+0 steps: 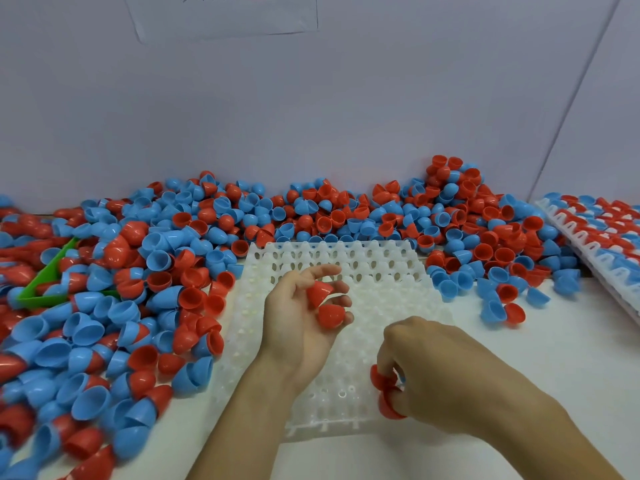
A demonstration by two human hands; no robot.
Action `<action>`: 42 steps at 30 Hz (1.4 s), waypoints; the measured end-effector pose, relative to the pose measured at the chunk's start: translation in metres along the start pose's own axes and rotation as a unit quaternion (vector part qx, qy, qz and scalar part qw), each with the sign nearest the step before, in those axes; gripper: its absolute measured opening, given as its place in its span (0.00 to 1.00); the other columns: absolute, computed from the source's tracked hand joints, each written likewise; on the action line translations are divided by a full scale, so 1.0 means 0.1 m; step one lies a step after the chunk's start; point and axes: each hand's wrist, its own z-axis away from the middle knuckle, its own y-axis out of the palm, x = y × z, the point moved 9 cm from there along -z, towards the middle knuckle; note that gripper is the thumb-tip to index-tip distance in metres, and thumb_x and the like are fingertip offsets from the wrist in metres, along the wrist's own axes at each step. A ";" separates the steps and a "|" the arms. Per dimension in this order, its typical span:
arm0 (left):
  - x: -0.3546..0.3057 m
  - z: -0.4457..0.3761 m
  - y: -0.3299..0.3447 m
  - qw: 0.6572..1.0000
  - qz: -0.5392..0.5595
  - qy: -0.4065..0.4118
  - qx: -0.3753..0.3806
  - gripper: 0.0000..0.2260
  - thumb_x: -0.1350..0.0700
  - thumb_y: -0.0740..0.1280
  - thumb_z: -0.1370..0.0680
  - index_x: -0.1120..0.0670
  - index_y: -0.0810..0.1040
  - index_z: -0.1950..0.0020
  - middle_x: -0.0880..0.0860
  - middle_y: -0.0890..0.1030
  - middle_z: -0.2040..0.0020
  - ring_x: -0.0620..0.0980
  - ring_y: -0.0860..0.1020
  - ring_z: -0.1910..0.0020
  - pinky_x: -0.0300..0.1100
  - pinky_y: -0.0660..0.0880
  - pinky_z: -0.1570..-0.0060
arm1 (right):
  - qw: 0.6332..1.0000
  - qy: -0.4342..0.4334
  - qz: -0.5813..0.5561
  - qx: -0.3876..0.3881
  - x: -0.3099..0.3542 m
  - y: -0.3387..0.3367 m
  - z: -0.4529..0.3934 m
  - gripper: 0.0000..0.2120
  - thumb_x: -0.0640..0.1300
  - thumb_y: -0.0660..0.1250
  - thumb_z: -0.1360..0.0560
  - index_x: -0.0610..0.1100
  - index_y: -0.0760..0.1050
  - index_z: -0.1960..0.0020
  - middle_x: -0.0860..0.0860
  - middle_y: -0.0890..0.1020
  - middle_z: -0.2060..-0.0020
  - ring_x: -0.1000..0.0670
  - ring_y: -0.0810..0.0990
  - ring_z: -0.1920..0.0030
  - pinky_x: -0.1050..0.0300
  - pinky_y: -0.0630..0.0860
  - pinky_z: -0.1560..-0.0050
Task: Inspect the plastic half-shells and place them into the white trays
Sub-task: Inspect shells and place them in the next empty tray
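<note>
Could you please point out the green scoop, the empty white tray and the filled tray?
green scoop (45, 292): head view, near rim.
empty white tray (377, 268): head view, bare far cells.
filled tray (571, 233): head view, left edge.

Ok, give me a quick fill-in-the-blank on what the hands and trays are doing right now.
1. Both hands hold half-shells of the colour ____.
2. The left hand holds ____ red half-shells above the white tray.
3. The right hand grips its shells over the tray's ____ edge.
4. The filled tray lies at the far ____ of the table.

Missing words: red; two; near; right
</note>
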 end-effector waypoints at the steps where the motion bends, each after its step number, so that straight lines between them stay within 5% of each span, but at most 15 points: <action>1: 0.00 0.00 -0.01 1.000 0.002 0.000 -0.001 0.17 0.57 0.61 0.32 0.62 0.78 0.47 0.58 0.78 0.59 0.52 0.74 0.63 0.44 0.71 0.64 | 1.000 0.003 0.002 0.005 0.00 -0.01 0.00 0.10 0.47 0.70 0.26 0.49 0.82 0.45 0.53 0.80 0.51 0.50 0.80 0.54 0.57 0.81 0.50; 10: 0.08 -0.03 -0.07 0.999 -0.006 -0.013 -0.038 0.08 0.64 0.59 0.22 0.62 0.76 0.48 0.58 0.79 0.59 0.52 0.77 0.64 0.41 0.75 0.65 | 0.999 0.000 0.053 -0.004 0.15 -0.02 -0.01 0.06 0.40 0.64 0.23 0.45 0.78 0.48 0.49 0.78 0.53 0.49 0.78 0.56 0.56 0.78 0.53; 15: -0.01 -0.04 -0.07 0.996 -0.069 0.035 -0.035 0.08 0.62 0.63 0.19 0.59 0.80 0.43 0.58 0.83 0.50 0.55 0.82 0.53 0.44 0.78 0.56 | 1.000 0.002 -0.023 0.018 -0.02 -0.04 -0.02 0.16 0.44 0.71 0.25 0.54 0.78 0.38 0.55 0.78 0.49 0.53 0.79 0.53 0.58 0.80 0.51; 18: -0.08 -0.05 -0.05 0.989 -0.122 0.075 -0.031 0.10 0.57 0.67 0.22 0.56 0.79 0.41 0.53 0.85 0.46 0.53 0.81 0.44 0.44 0.78 0.53 | 0.995 -0.013 -0.093 0.011 -0.15 -0.19 -0.05 0.15 0.49 0.73 0.25 0.59 0.78 0.40 0.60 0.78 0.59 0.58 0.79 0.59 0.64 0.76 0.64; 20: -0.12 -0.04 -0.03 0.986 -0.134 0.096 -0.022 0.16 0.54 0.69 0.26 0.56 0.79 0.40 0.51 0.85 0.44 0.54 0.80 0.41 0.41 0.78 0.52 | 0.987 -0.041 -0.146 -0.045 -0.22 -0.38 -0.14 0.10 0.50 0.70 0.24 0.59 0.79 0.44 0.61 0.80 0.62 0.64 0.80 0.59 0.67 0.78 0.61; 22: -0.14 -0.03 -0.02 0.981 -0.153 0.119 -0.019 0.16 0.53 0.71 0.28 0.53 0.80 0.41 0.50 0.84 0.43 0.54 0.80 0.40 0.44 0.78 0.47 | 0.964 -0.056 -0.228 -0.129 -0.28 -0.55 -0.25 0.06 0.49 0.67 0.22 0.57 0.81 0.47 0.59 0.82 0.63 0.63 0.82 0.60 0.65 0.80 0.58; 25: -0.21 -0.01 -0.05 0.959 -0.226 0.165 -0.033 0.14 0.50 0.74 0.31 0.44 0.84 0.46 0.52 0.83 0.43 0.58 0.80 0.41 0.52 0.77 0.40 | 0.901 -0.036 -0.373 -0.216 -0.36 -0.57 -0.38 0.06 0.49 0.66 0.21 0.53 0.82 0.52 0.55 0.84 0.66 0.58 0.83 0.65 0.67 0.77 0.66; 31: -0.24 0.02 0.09 0.927 -0.308 0.213 0.031 0.11 0.56 0.76 0.30 0.44 0.85 0.51 0.50 0.85 0.48 0.50 0.83 0.49 0.38 0.79 0.50 | 0.809 -0.021 -0.544 -0.221 -0.39 -0.28 -0.43 0.10 0.48 0.65 0.20 0.47 0.83 0.52 0.51 0.86 0.64 0.52 0.86 0.64 0.65 0.76 0.70; 39: -0.17 0.02 0.15 0.922 -0.323 0.206 0.055 0.11 0.65 0.74 0.26 0.50 0.84 0.50 0.50 0.85 0.48 0.50 0.83 0.44 0.45 0.80 0.44 | 0.783 -0.035 -0.569 -0.248 -0.47 -0.25 -0.34 0.05 0.44 0.69 0.22 0.48 0.83 0.50 0.53 0.87 0.62 0.53 0.87 0.60 0.64 0.80 0.63; 42: -0.18 0.02 0.12 0.928 -0.309 0.205 0.048 0.14 0.66 0.74 0.26 0.51 0.82 0.47 0.50 0.85 0.48 0.50 0.83 0.45 0.41 0.80 0.47 | 0.775 -0.040 -0.576 -0.257 -0.48 -0.24 -0.33 0.06 0.43 0.71 0.24 0.48 0.81 0.46 0.53 0.87 0.61 0.53 0.87 0.60 0.63 0.81 0.63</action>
